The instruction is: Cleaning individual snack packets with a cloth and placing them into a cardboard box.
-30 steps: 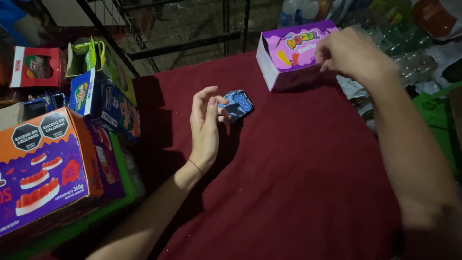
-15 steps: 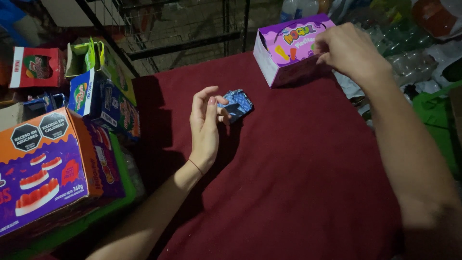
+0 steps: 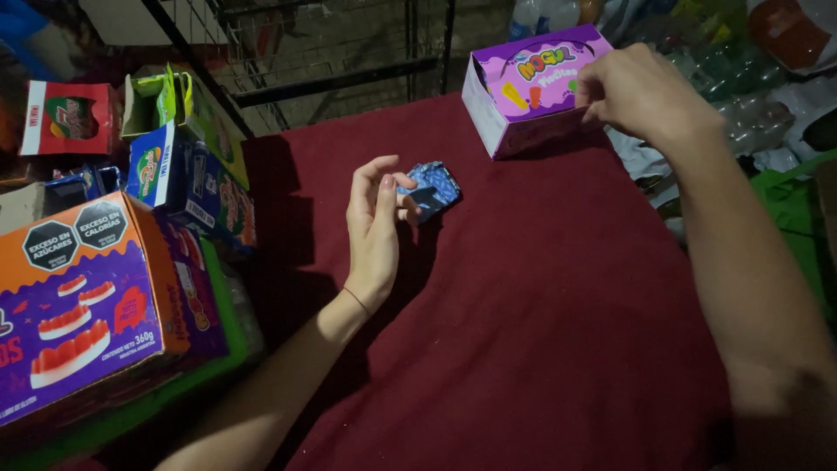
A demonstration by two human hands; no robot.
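The left hand (image 3: 375, 228) rests on its side on the bench (image 3: 540, 314), which has a dark red cloth over it. The fingers are loosely curled, and the thumb and fingertips pinch a small blue packet (image 3: 430, 189) that lies on the cloth. The right hand (image 3: 641, 92) is farther back on the bench, well apart from the blue packet. It grips the near top edge of a purple box (image 3: 523, 96), with the fingers bent over the edge (the fingertips are hidden, so I cannot tell if they go inside). The purple box stands on the cloth at the back of the bench, to the right of the blue packet.

Left of the blue packet, off the edge of the bench, stands a row of candy boxes. The closest one is a big orange and purple box (image 3: 83, 301) with pictures of red and white sweets on it. Behind it is a blue box (image 3: 187, 187), then a green box (image 3: 179, 100), and a red box (image 3: 65, 118) farther left. Behind the bench is a dark wire rack (image 3: 340, 52). Near the purple box, past the right hand, lie some clear plastic bottles (image 3: 741, 96).
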